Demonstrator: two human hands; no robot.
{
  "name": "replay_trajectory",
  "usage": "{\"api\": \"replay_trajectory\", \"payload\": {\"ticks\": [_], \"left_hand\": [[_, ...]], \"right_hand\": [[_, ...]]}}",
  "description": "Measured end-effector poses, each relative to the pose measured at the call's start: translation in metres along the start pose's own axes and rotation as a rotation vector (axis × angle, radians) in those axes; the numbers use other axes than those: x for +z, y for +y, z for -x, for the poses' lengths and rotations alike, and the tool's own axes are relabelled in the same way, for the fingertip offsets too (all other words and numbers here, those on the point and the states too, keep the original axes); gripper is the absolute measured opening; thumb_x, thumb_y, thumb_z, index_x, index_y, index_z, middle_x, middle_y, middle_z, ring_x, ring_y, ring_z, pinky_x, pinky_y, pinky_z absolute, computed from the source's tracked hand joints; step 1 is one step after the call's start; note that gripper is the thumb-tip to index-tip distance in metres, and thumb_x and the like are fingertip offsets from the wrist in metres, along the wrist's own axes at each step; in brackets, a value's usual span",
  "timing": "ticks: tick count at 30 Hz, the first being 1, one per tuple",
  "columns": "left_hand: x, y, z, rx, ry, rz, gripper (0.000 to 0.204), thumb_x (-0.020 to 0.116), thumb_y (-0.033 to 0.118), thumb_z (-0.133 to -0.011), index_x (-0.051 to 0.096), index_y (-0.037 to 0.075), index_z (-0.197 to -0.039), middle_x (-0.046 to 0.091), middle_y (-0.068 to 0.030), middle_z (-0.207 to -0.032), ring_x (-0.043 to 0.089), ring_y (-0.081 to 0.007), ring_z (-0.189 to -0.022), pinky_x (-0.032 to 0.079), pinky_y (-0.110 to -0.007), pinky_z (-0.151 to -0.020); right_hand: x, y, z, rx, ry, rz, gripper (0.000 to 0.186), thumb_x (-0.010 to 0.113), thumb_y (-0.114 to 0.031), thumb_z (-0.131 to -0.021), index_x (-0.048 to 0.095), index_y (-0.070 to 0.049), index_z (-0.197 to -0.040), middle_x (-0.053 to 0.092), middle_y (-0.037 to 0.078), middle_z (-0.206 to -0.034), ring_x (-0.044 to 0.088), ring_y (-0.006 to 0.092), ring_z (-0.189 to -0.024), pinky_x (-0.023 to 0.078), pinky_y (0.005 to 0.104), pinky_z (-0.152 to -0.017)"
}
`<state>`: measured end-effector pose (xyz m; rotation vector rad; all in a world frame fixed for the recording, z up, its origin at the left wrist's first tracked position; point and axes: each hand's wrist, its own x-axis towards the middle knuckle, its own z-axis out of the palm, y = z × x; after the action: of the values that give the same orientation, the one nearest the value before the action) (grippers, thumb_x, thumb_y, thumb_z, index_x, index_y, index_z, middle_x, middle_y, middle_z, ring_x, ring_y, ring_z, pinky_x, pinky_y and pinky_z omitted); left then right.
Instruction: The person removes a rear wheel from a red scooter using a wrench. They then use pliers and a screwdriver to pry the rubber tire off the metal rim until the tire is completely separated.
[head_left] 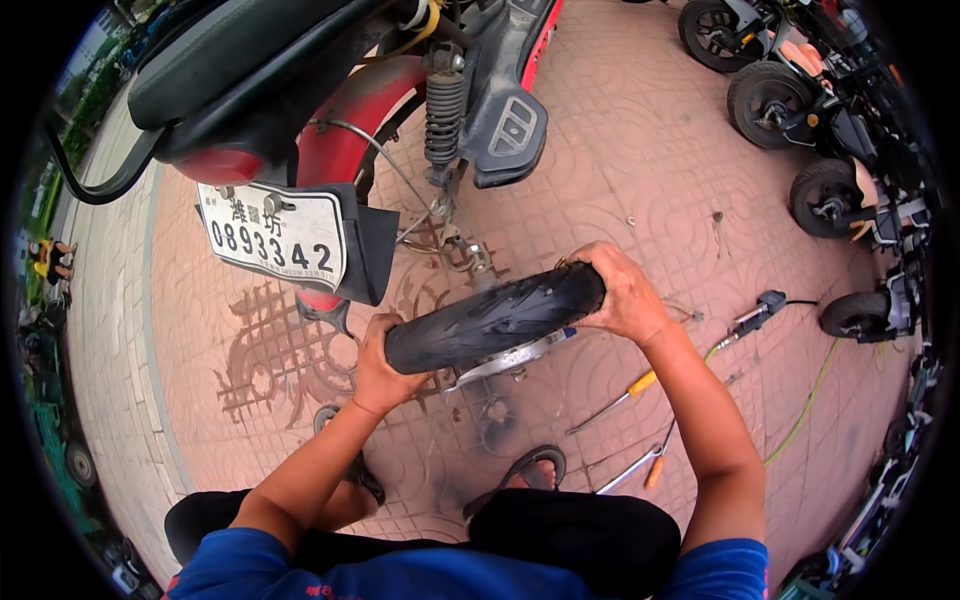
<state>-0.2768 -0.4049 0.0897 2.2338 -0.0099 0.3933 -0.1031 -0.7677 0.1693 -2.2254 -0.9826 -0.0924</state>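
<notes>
A black tyre on a wheel (pixel 490 320), with some silver metal under it, is held at its two ends: my left hand (pixel 387 358) grips the left end, my right hand (pixel 615 292) the right end. Just beyond the wheel stands a scooter with a red rear fender (pixel 350 100), a coiled shock absorber (pixel 443 120), a dangling cable and a plate (pixel 268 232) on a dark flap. The shock's lower bracket (pixel 475 255) is near the tyre. My sandalled feet are below, between my forearms.
On the patterned paving (pixel 650 180) at my right lie a yellow-handled screwdriver (pixel 640 383), an orange-handled tool (pixel 655 472), a wrench (pixel 625 470), a dark tool with a hose (pixel 755 312). Parked scooters (pixel 770 105) line the right side; a person in yellow (pixel 45 262) is far left.
</notes>
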Motion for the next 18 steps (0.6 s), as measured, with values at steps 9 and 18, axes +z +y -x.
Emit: {"api": "replay_trajectory", "payload": {"ticks": [9,18], "left_hand": [[-0.026,0.076,-0.037,0.058,-0.118,-0.191,0.071,0.104,0.029,-0.061,0.065,0.004,-0.115,0.072,-0.0153,-0.101,0.075,-0.0379,-0.099,0.060,-0.043,-0.088],[-0.003,0.142,-0.090,0.113,-0.142,-0.360,0.079,0.103,0.037,-0.061,0.065,-0.001,-0.118,0.067,-0.0190,-0.112,0.070,-0.0417,-0.103,0.058,-0.048,-0.089]], "right_hand": [[-0.023,0.026,0.019,0.225,-0.096,-0.072,0.084,0.102,-0.023,-0.066,0.062,-0.007,-0.138,0.072,0.016,-0.130,0.067,0.0402,-0.124,0.056,0.0470,-0.105],[-0.016,-0.034,-0.027,0.012,-0.129,0.113,0.085,0.101,-0.029,-0.067,0.061,-0.009,-0.140,0.065,0.015,-0.133,0.062,0.0405,-0.126,0.053,0.0481,-0.108]]}}
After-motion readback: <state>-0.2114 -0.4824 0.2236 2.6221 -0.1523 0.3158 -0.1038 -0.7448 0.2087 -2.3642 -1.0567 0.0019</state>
